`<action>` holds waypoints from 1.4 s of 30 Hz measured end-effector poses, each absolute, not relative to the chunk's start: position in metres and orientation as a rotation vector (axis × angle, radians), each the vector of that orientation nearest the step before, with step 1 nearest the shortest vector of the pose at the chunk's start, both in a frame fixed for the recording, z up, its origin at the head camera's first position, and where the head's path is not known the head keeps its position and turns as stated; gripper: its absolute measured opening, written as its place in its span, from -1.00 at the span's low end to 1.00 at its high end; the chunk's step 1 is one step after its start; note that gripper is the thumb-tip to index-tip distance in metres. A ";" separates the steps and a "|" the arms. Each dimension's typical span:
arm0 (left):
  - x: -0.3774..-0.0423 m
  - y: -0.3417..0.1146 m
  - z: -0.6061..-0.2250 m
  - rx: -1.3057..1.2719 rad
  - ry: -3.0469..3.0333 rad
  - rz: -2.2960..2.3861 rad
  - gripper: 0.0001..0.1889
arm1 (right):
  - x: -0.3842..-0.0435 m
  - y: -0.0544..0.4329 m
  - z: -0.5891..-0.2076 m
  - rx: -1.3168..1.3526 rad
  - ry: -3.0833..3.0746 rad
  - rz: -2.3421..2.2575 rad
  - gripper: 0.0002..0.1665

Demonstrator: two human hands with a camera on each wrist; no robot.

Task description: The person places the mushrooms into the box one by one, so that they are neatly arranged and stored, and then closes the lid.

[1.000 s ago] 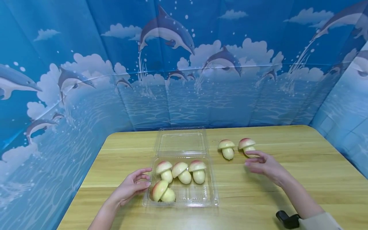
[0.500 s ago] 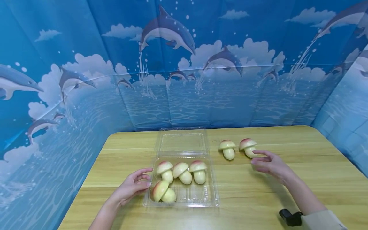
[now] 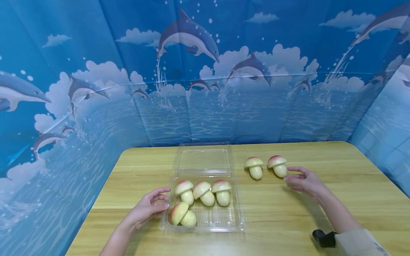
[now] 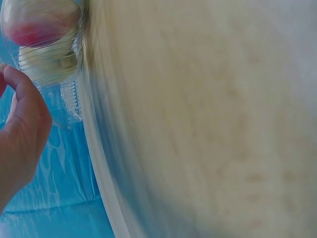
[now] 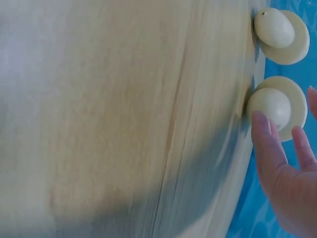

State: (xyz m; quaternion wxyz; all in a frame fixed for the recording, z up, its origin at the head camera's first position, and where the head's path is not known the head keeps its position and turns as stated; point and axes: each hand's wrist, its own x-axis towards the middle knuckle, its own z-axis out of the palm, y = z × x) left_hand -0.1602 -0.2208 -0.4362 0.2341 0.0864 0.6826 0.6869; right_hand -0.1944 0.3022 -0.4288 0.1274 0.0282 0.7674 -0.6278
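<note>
A clear plastic clamshell container (image 3: 221,218) lies with its lid (image 3: 203,160) folded back. Several toy mushrooms, cream with reddish cap tops, are inside: a back row including one mushroom (image 3: 206,196), and one front-left mushroom (image 3: 184,214). My left hand (image 3: 145,209) rests at the container's left side, fingers loosely bent and apart; firm contact cannot be told. Outside, to the right, lie a mushroom (image 3: 254,168) and another mushroom (image 3: 278,166). Beside the latter's stem is my right hand (image 3: 305,183), fingers spread and holding nothing; in the right wrist view its thumb overlaps that mushroom (image 5: 277,106).
The wooden table (image 3: 269,220) has rounded far corners. A blue curtain with dolphins (image 3: 205,117) hangs right behind its far edge and along the sides. A black strap-like piece (image 3: 324,238) sits by the right sleeve (image 3: 360,241).
My right hand has drawn a little to the right, away from the right-hand mushroom. The left hand keeps its place at the container. The mushrooms have not visibly moved.
</note>
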 end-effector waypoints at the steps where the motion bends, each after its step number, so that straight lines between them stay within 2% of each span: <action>1: -0.160 -0.221 -0.436 0.238 1.875 1.884 -0.34 | -0.195 0.303 -0.429 0.096 2.232 -1.829 -0.11; 15: -0.163 -0.222 -0.438 0.248 1.875 1.888 -0.34 | -0.206 0.308 -0.435 0.198 2.251 -1.784 -0.06; 42: -0.166 -0.223 -0.436 0.239 1.868 1.898 -0.34 | -0.230 0.297 -0.434 0.197 2.359 -1.671 0.08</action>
